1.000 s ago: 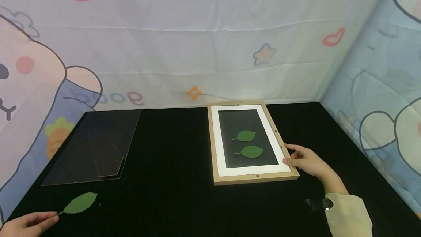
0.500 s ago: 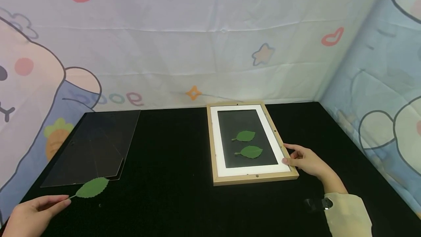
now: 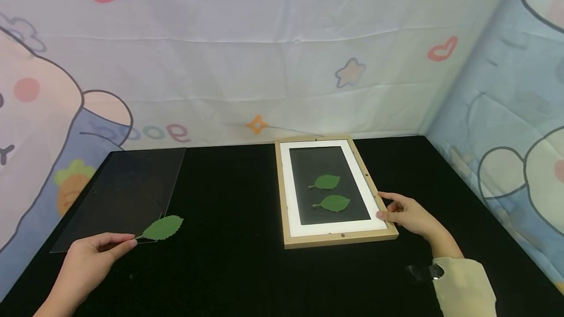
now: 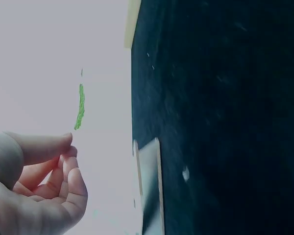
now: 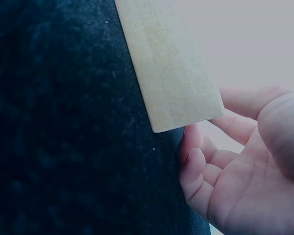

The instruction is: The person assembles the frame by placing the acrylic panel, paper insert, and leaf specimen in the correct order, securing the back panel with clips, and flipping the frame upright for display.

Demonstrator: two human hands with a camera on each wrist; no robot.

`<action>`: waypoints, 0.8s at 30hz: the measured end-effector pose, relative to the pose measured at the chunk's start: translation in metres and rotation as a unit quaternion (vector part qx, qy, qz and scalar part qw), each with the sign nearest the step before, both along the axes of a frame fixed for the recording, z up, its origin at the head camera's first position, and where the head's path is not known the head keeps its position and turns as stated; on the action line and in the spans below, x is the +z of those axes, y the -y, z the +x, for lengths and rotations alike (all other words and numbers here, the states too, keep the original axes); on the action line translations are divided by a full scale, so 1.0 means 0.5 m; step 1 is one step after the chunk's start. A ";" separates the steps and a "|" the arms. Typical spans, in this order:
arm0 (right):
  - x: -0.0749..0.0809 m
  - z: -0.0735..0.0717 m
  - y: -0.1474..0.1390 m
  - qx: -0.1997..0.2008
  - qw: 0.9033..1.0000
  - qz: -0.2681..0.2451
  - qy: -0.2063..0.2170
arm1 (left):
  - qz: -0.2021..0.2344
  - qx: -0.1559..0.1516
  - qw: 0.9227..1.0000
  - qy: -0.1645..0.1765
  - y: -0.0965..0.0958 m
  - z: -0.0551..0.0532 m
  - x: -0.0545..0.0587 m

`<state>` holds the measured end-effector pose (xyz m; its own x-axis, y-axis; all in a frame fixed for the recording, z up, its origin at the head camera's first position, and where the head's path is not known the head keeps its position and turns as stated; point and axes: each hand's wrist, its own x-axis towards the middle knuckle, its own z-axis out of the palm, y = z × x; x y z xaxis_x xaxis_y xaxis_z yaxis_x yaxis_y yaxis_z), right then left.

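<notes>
My left hand (image 3: 90, 260) pinches a green serrated leaf (image 3: 163, 228) by its stem between thumb and fingers, raised over the front of the dark panel. Seen from the left wrist, that leaf (image 4: 80, 107) shows almost edge-on beyond the fingertips. On the black table's right half lies a light wooden picture frame (image 3: 339, 239) with a white mat (image 3: 326, 229). Two smaller leaves, an upper leaf (image 3: 327, 182) and a lower leaf (image 3: 334, 203), lie within the mat's opening. My right hand (image 3: 411, 214) holds the frame's right edge near its front corner, thumb on top.
At the left of the black table (image 3: 229, 194) lies a thin dark panel (image 3: 132, 180), like a frame's back with a stand flap, partly covered by my left hand and the leaf. A printed cloth (image 3: 220, 62) hangs behind the table and along the right side.
My left hand has carried the leaf rightward and away from me, from the front left corner to the panel's front edge. My right hand keeps its hold on the frame, which stays put.
</notes>
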<state>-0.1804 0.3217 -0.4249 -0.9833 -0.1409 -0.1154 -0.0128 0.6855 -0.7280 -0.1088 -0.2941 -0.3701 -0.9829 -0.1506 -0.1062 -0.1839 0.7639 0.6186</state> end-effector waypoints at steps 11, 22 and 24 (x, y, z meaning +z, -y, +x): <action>0.005 0.006 0.003 -0.005 1.000 0.002 0.004 | 0.045 -0.044 0.995 -0.078 -0.099 -0.045 0.013; 0.001 0.003 0.001 -0.007 1.000 0.002 0.005 | 0.077 -0.069 0.989 -0.108 -0.169 -0.102 0.020; 0.000 0.002 0.001 -0.007 1.000 0.000 0.004 | 0.087 -0.074 0.987 -0.112 -0.182 -0.113 0.021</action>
<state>-0.1793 0.3213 -0.4248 -0.9843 -0.1270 -0.1225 0.0020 0.6861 -0.7275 -0.1653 -0.2029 -0.3594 -0.9945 -0.0032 0.1048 0.0775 0.6511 0.7550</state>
